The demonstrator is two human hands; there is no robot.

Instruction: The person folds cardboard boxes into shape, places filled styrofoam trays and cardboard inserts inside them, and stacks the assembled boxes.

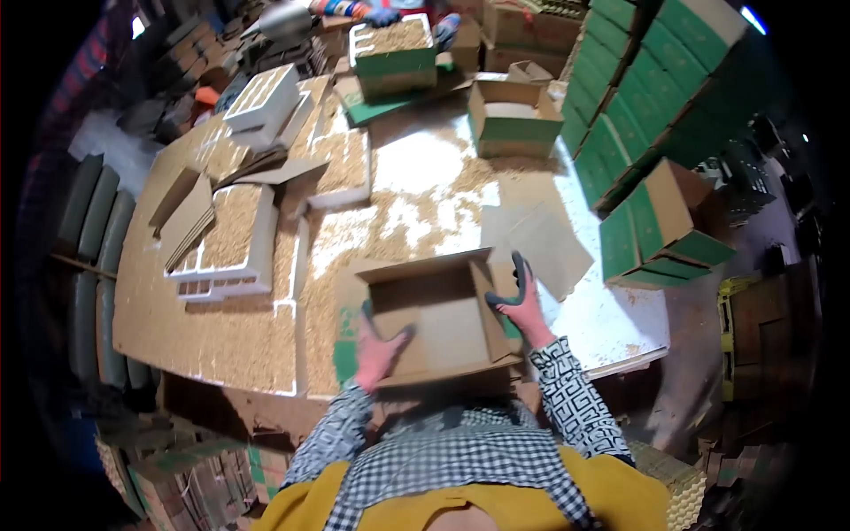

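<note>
An open cardboard box [450,324] with raised flaps sits in front of me at the near edge of the table. My left hand [379,348], in a pink glove with dark fingertips, grips its left side, thumb toward the inside. On the other side, my right hand [524,305] is open, fingers stretched away from me and thumb at the box's right flap [492,311]. A flat grey cardboard sheet [538,248] lies beyond my right hand. Green printing shows on the box's outer left side.
White trays [239,234] filled with brown grainy material stand on the left of the table, with loose cardboard pieces on them. Another open box [515,119] stands at the back. Green boxes [633,97] are stacked at right. A gloved person handles a filled tray [392,40] at the far side.
</note>
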